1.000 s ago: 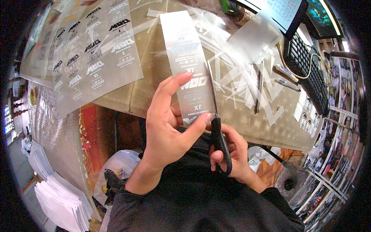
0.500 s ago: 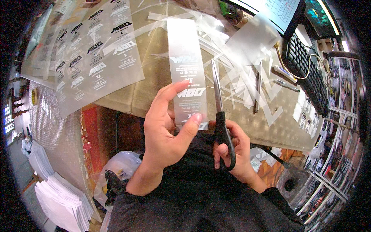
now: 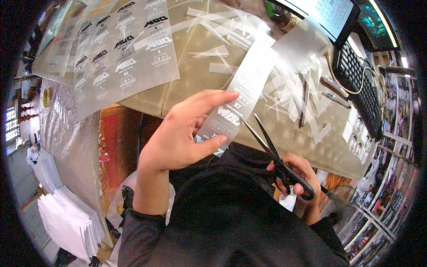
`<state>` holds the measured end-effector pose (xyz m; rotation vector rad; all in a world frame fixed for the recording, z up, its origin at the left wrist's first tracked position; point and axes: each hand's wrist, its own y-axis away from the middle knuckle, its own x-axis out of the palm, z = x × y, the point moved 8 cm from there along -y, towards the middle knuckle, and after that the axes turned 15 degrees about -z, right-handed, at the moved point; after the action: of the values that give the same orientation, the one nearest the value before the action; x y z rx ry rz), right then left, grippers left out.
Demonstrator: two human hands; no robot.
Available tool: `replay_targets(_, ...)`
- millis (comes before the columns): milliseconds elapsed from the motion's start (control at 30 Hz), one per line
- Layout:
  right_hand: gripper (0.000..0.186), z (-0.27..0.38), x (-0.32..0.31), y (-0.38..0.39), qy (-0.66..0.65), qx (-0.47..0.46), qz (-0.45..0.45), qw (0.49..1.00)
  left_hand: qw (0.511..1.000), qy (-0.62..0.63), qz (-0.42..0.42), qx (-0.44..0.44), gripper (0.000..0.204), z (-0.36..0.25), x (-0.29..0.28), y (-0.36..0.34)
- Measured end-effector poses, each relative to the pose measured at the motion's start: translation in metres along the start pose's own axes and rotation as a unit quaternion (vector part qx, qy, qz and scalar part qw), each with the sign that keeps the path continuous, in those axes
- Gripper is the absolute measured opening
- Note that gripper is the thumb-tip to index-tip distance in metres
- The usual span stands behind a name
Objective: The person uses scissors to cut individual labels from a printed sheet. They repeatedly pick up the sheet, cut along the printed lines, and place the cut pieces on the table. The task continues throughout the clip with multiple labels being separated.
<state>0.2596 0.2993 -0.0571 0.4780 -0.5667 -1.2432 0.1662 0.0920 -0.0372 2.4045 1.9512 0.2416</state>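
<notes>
My left hand (image 3: pixel 182 129) grips a translucent film strip (image 3: pixel 253 71) printed with white logos and small marks, its thumb and fingers on the strip's near part. The strip slants away to the upper right over the table. In my right hand (image 3: pixel 300 173) is a pair of black-handled scissors (image 3: pixel 278 160), fingers through the loops. Their blades stand apart, tips pointing up and left, close to the strip's right edge. A large translucent sheet (image 3: pixel 129 66) with rows of black and white logos lies at the table's left.
Loose clear offcuts (image 3: pixel 284 93) litter the table (image 3: pixel 195 80). Toward the right are a pen (image 3: pixel 336 99), a black keyboard (image 3: pixel 358 80), a monitor (image 3: pixel 327 18) and small cut labels (image 3: pixel 356 138). Stacked white paper (image 3: pixel 71 222) stands low at left; a fan (image 3: pixel 347 209) is at lower right.
The strip has tilted from near upright to a rightward slant. My left hand has turned with it and shifted left. My right hand has moved right and down, and the scissor blades have spread apart.
</notes>
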Motion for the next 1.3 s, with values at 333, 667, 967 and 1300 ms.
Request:
replay_targets(333, 0.086, 0.006, -0.004, 0.0, 0.017, -0.01, 0.014, 1.0, 0.999, 0.04, -0.009, -0.018, 0.062, -0.003, -0.001, -0.004)
replay_targets(667, 0.082, 0.009, -0.005, -0.001, 0.048, -0.017, 0.052, 0.997, 0.998, 0.037, -0.04, 0.009, 0.064, -0.005, -0.009, -0.007)
replay_targets(967, 0.079, 0.015, 0.008, -0.007, 0.078, -0.018, 0.079, 0.994, 0.997, 0.034, 0.058, 0.032, 0.063, -0.01, 0.017, 0.0)
replay_targets(1300, 0.074, 0.021, 0.012, -0.013, 0.074, -0.051, 0.085, 0.992, 0.993, 0.022, 0.096, 0.058, 0.064, -0.011, 0.021, 0.001)
